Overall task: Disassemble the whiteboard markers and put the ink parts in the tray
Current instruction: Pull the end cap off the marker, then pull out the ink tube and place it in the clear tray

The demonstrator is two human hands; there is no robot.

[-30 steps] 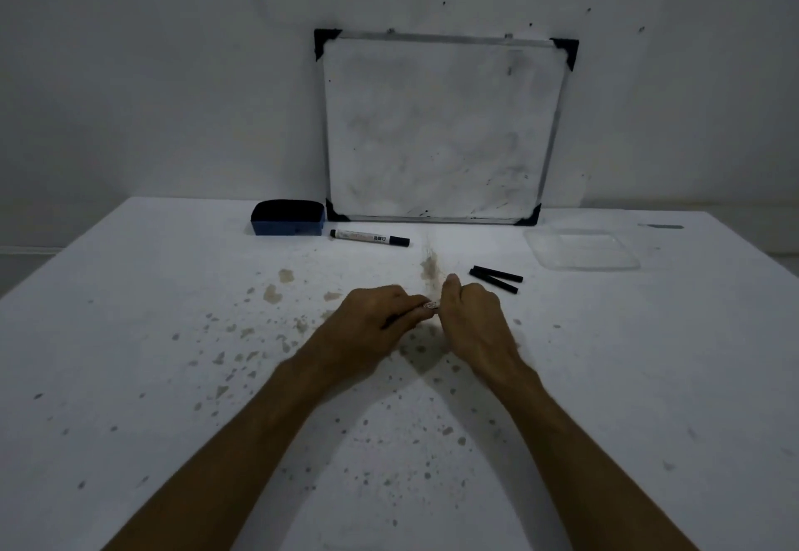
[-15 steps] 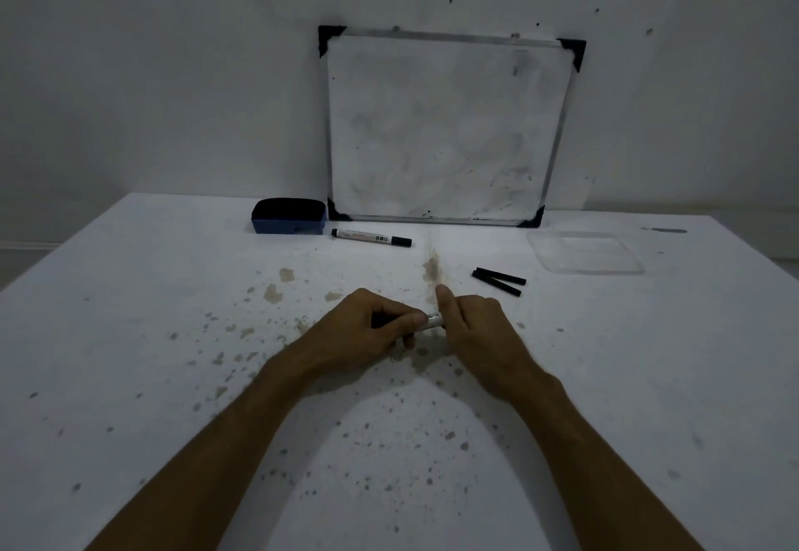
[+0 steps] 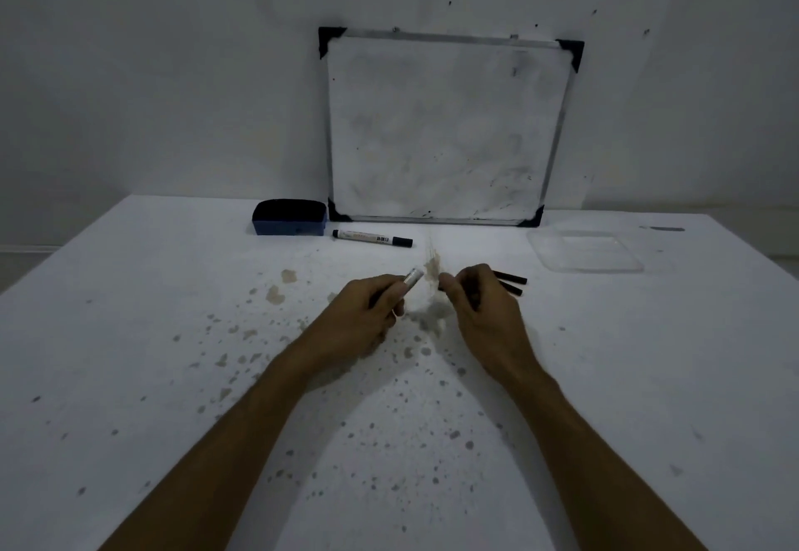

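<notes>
My left hand is closed around a white marker barrel, whose open end pokes out past the thumb. My right hand is a short gap to its right, fingers pinched on a small dark piece that is mostly hidden. Two black ink sticks lie on the table just behind my right hand. A whole white marker with a black cap lies further back. The clear plastic tray sits at the back right and looks to hold nothing.
A small whiteboard leans on the wall at the back of the stained white table. A blue eraser sits to its left. A thin dark item lies at the far right edge.
My hands were together on the marker; now they have pulled apart, the left keeping the white barrel and the right taking away a small dark piece.
</notes>
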